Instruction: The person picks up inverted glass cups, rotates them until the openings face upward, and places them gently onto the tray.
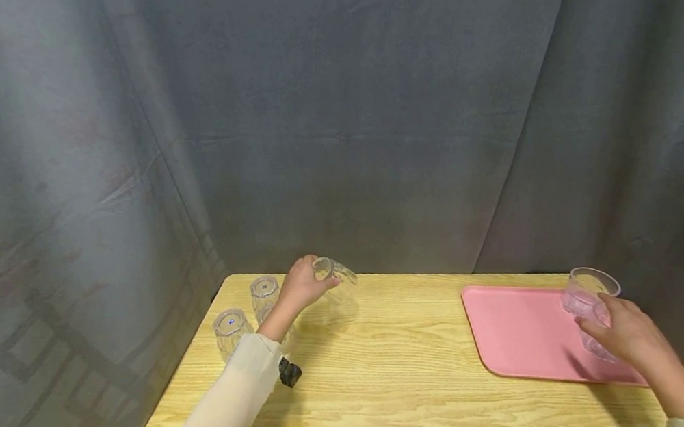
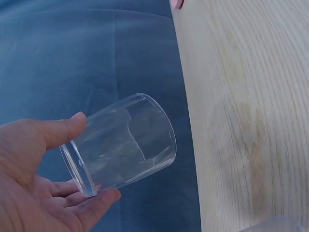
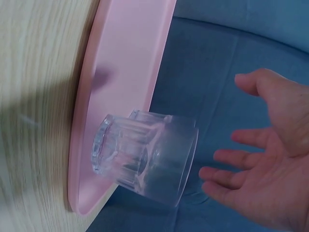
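Note:
My left hand (image 1: 303, 284) grips a clear tumbler (image 1: 340, 277) by its thick base, above the table's back left. In the left wrist view the tumbler (image 2: 120, 142) is tilted, its wide mouth pointing away from the palm. Over the right end of the pink tray (image 1: 517, 331) is my right hand (image 1: 628, 330), its thumb and fingers spread apart. Two clear tumblers (image 3: 159, 162) stand mouth up and close together on that tray. The right wrist view shows a gap between the fingertips (image 3: 212, 174) and the nearer tumbler's rim.
Upside-down clear tumblers stand at the wooden table's left edge, one at the back (image 1: 264, 291) and one nearer (image 1: 232, 330); my left forearm partly covers that area. A grey curtain (image 1: 339, 124) hangs behind the table. A small black object (image 1: 290, 372) shows beside my left sleeve.

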{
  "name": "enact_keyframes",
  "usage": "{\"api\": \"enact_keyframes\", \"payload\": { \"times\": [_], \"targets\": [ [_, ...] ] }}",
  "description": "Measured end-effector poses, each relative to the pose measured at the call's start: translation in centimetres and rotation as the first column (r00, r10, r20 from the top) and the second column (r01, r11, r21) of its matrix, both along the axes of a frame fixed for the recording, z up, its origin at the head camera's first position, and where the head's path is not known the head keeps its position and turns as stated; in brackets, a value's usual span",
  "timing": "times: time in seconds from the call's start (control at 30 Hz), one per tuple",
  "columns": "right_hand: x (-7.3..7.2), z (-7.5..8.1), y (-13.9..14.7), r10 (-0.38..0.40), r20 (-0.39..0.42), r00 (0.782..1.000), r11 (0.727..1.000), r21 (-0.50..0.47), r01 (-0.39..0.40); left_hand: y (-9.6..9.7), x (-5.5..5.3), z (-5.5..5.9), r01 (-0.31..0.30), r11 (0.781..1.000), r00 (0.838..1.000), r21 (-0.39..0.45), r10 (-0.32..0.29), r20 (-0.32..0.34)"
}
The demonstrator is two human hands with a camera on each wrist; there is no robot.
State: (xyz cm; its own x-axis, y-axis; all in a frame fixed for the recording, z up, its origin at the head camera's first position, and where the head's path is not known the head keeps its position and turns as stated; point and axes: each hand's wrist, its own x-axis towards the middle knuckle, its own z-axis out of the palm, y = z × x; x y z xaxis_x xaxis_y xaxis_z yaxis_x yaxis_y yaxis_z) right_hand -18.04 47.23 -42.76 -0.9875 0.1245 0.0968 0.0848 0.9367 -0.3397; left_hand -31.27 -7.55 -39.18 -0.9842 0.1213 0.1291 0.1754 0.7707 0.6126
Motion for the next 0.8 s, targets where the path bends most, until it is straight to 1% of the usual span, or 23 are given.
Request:
{"api": "enact_keyframes", "payload": {
  "times": [0.13, 0.23, 0.47, 0.7, 0.8],
  "targets": [
    [0.0, -0.1, -0.6, -0.003, -0.039, 0.999, 1.000, -0.012, 0.002, 0.0, 0.2, -0.2, -0.005, 1.000, 1.000, 0.023, 0.005, -0.028],
    [0.1, -0.1, -1.1, -0.012, -0.082, 0.997, 1.000, -0.006, 0.011, -0.1, 0.3, -0.3, -0.008, 0.999, 1.000, 0.050, 0.009, -0.029],
    [0.4, -0.3, -2.5, -0.044, -0.170, 0.985, 0.999, -0.031, 0.039, -0.3, 0.8, -0.6, -0.014, 0.995, 1.000, 0.095, 0.015, -0.006],
    [0.4, -0.5, -3.5, -0.035, -0.247, 0.968, 0.998, -0.059, 0.021, -0.2, 1.5, -0.6, -0.018, 0.990, 1.000, 0.140, 0.016, 0.014],
    [0.4, -0.7, -3.9, -0.033, -0.256, 0.966, 0.995, -0.095, 0.009, -0.1, 1.7, -0.6, -0.016, 0.986, 1.000, 0.166, 0.014, 0.014]
  ]
}}
